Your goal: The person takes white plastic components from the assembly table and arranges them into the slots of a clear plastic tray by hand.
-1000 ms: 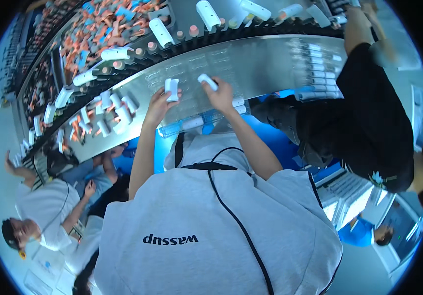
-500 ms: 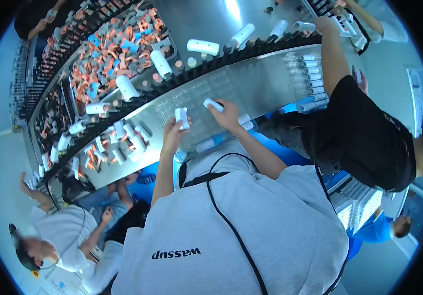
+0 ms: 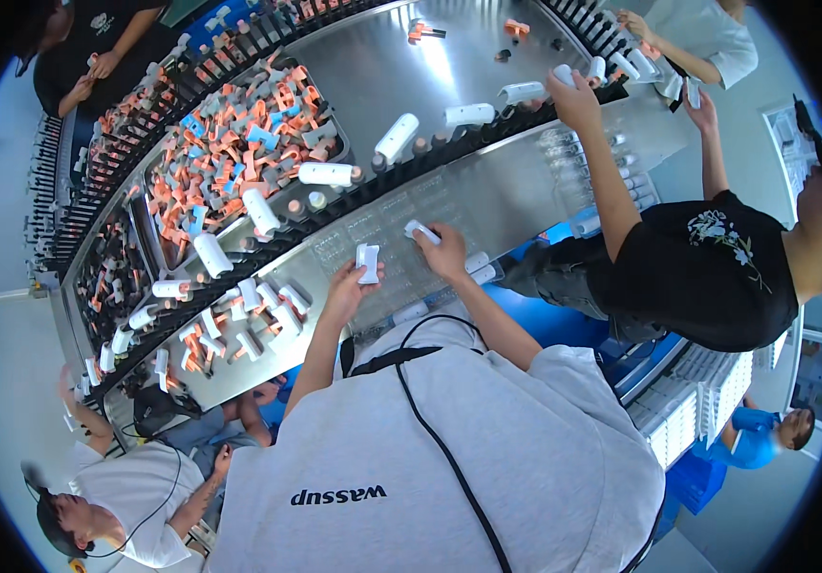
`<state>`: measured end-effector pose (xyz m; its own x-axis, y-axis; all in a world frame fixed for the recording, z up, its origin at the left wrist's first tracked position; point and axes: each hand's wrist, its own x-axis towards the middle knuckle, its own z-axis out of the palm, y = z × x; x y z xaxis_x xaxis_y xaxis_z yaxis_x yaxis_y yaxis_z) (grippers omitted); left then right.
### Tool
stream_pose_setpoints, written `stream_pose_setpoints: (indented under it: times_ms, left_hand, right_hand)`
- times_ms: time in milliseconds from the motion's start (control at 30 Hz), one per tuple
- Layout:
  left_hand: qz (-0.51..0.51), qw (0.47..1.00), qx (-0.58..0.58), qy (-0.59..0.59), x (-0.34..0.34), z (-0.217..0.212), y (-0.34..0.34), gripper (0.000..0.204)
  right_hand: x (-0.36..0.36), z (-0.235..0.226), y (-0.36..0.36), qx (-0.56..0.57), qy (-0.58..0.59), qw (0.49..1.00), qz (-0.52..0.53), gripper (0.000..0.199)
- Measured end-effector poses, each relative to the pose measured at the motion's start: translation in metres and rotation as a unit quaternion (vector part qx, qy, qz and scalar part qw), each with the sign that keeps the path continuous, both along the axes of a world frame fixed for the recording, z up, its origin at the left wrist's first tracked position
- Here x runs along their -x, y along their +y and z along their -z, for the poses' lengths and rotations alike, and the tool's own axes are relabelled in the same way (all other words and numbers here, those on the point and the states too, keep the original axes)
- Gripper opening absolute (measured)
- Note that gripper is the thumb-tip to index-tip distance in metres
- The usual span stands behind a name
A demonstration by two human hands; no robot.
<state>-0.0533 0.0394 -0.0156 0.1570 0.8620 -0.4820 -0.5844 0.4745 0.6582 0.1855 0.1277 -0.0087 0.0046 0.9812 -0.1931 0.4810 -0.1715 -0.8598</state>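
Observation:
Both my hands are over the steel table in front of me. My left hand point(image 3: 344, 294) is closed around the lower end of a white curved plastic shell point(image 3: 367, 263), held upright with its hollow side showing. To its right, my right hand point(image 3: 445, 252) grips another white plastic shell point(image 3: 420, 230) between thumb and fingers, tilted toward the far left. The two shells are apart. Beneath and beyond them lies a clear plastic blister tray point(image 3: 382, 218), its pockets hard to make out.
A conveyor point(image 3: 449, 153) of black upright pegs carries white shells beyond the table. Behind it, a metal tray point(image 3: 342, 143) holds orange, grey and blue parts. Loose shells point(image 3: 256, 301) lie left. A co-worker in black point(image 3: 716, 267) at right holds a white shell above the pegs.
The view has tilted upward a little. Shells on the conveyor have moved left. The co-worker's hand at right has lifted a white shell. My hands keep their grips.

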Motion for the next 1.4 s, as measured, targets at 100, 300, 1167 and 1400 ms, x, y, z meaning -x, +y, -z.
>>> stream_pose_setpoints:
  times_ms: [100, 300, 1167, 1400]
  left_hand:
    - [-0.006, 1.000, -0.008, -0.008, -0.004, -0.002, 0.005, 0.048]
    - [-0.033, 0.999, -0.009, 0.004, -0.005, -0.007, -0.001, 0.048]
    - [-0.038, 0.999, -0.024, 0.019, -0.019, -0.014, -0.002, 0.045]
    - [-0.042, 0.999, -0.024, 0.016, -0.022, -0.013, 0.001, 0.044]
  right_hand:
    - [-0.003, 0.001, 0.009, 0.002, -0.022, 1.000, -0.004, 0.046]
    - [0.002, 0.004, 0.006, 0.015, -0.024, 0.999, -0.017, 0.046]
    - [-0.017, -0.019, 0.006, -0.047, 0.001, 0.998, -0.052, 0.045]
    - [-0.017, -0.024, 0.007, -0.049, -0.018, 0.997, -0.061, 0.042]
